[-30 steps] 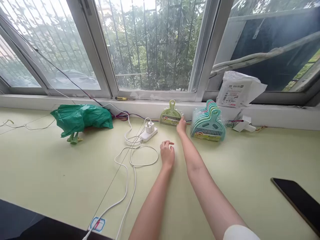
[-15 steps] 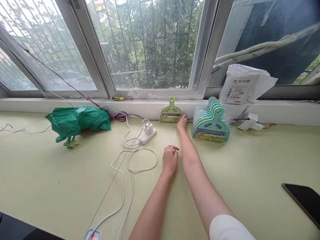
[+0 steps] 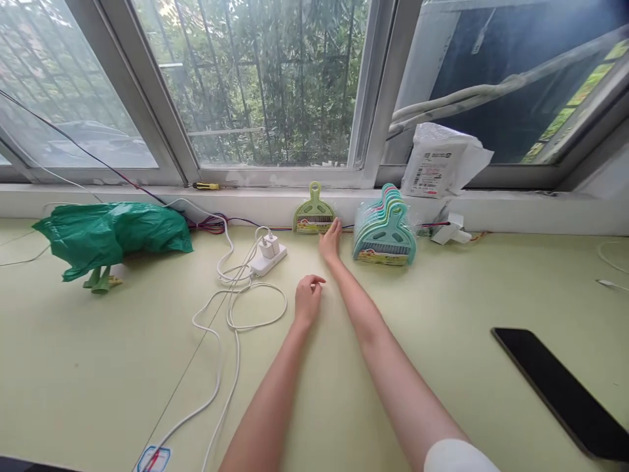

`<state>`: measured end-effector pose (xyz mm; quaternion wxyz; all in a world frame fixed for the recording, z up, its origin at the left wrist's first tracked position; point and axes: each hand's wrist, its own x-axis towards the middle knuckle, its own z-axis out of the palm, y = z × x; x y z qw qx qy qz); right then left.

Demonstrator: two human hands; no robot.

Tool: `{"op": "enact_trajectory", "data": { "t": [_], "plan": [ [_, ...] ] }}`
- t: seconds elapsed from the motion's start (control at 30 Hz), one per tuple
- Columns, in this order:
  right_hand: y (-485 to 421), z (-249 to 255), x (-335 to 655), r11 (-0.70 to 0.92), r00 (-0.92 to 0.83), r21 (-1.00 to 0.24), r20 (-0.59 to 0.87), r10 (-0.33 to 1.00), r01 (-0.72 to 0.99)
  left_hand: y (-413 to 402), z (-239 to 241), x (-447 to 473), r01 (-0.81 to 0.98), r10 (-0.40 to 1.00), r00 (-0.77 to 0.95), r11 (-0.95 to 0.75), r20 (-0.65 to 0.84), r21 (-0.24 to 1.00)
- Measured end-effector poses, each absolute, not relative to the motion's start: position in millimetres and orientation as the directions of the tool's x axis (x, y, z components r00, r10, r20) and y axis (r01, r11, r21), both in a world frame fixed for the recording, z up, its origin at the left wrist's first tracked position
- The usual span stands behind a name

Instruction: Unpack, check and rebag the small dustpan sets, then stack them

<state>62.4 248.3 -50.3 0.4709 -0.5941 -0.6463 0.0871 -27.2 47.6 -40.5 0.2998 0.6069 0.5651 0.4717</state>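
A green dustpan-and-brush set (image 3: 314, 208) in clear wrapping stands upright against the low wall under the window. My right hand (image 3: 330, 241) reaches to its lower right corner, fingers stretched up and seemingly touching it; the hand is open and not wrapped around the set. Nearer to me, my left hand (image 3: 308, 298) rests on the table with loosely bent fingers, the index finger pointing right, and nothing visible in it. To the right of my right hand, a stack of several wrapped teal dustpan-and-brush sets (image 3: 386, 236) leans against the wall.
Left of my hands lie a white power strip (image 3: 268, 259) with a plug and loose white cables (image 3: 238, 328). Farther left is a green plastic bag (image 3: 118, 236). A black phone (image 3: 555, 387) lies at right. On the sill sit a screwdriver (image 3: 206, 186) and white package (image 3: 437, 164).
The view has turned right, so everything appears farther left. My right hand has moved from the green set's right edge to its lower right corner, fingers straighter. My left hand keeps its place.
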Motion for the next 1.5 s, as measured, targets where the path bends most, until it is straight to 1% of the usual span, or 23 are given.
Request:
{"op": "enact_trajectory", "data": {
  "t": [0.13, 0.2, 0.23, 0.33, 0.43, 0.5, 0.57, 0.67, 0.73, 0.87, 0.93, 1.1, 1.3, 1.37, 1.5],
  "plan": [
    [189.8, -51.9, 65.8, 0.448, -0.069, -0.572, 0.562, 0.824, 0.687, 50.6, -40.9, -29.7, 0.395, 0.969, -0.085, -0.183, 0.234, 0.9],
    [157.1, -52.2, 79.2, 0.494, -0.119, -0.541, 0.583, 0.803, 0.681, 52.0, -41.3, -30.4, 0.379, 0.967, -0.081, -0.193, 0.24, 0.905],
    [141.8, -52.1, 89.5, 0.52, -0.121, -0.521, 0.618, 0.777, 0.677, 52.7, -41.5, -30.7, 0.376, 0.967, -0.078, -0.197, 0.243, 0.905],
    [107.0, -51.5, 133.4, 0.444, 0.023, -0.549, 0.646, 0.763, 0.708, 54.5, -42.6, -30.8, 0.396, 0.969, -0.062, -0.196, 0.239, 0.897],
    [94.7, -52.5, 190.1, 0.302, 0.246, -0.613, 0.648, 0.721, 0.73, 55.1, -43.8, -30.1, 0.434, 0.971, -0.044, -0.192, 0.233, 0.88],
    [97.5, -55.5, 226.8, 0.194, 0.418, -0.677, 0.627, 0.658, 0.71, 54.5, -44.0, -29.0, 0.458, 0.972, -0.03, -0.193, 0.232, 0.868],
    [104.6, -60.4, 256.1, 0.126, 0.529, -0.77, 0.537, 0.657, 0.625, 53.6, -43.6, -27.6, 0.471, 0.973, -0.011, -0.197, 0.229, 0.86],
    [114.9, -68.6, 279.4, 0.083, 0.612, -0.895, 0.366, 0.701, 0.439, 52.2, -42.7, -25.6, 0.476, 0.973, 0.022, -0.213, 0.231, 0.853],
    [118.6, -71.9, 283.1, 0.087, 0.614, -0.916, 0.33, 0.717, 0.391, 51.9, -42.1, -25.1, 0.477, 0.971, 0.041, -0.226, 0.235, 0.849],
    [120.7, -73.3, 279.2, 0.036, 0.602, -0.864, 0.38, 0.703, 0.503, 51.9, -41.4, -25.3, 0.484, 0.971, 0.05, -0.227, 0.233, 0.845],
    [120.9, -73.4, 277.3, 0.004, 0.612, -0.847, 0.387, 0.69, 0.532, 51.5, -41.3, -25.5, 0.489, 0.971, 0.06, -0.231, 0.232, 0.841],
    [117.8, -74.5, 276.5, 0.013, 0.599, -0.876, 0.342, 0.724, 0.483, 48.9, -40.6, -25.4, 0.507, 0.965, 0.102, -0.258, 0.24, 0.822],
    [103.0, -67.6, 272.4, 0.013, 0.479, -0.83, 0.335, 0.812, 0.558, 49.2, -39.0, -24.1, 0.486, 0.963, 0.105, -0.268, 0.249, 0.832],
    [95.5, -65.7, 270.2, 0.03, 0.44, -0.844, 0.308, 0.844, 0.535, 50.2, -38.8, -23.9, 0.479, 0.959, 0.085, -0.278, 0.271, 0.832],
    [80.0, -66.2, 269.1, 0.131, 0.339, -0.893, 0.295, 0.894, 0.431, 50.8, -38.0, -23.8, 0.415, 0.96, 0.024, -0.263, 0.278, 0.871]
  ]
}}
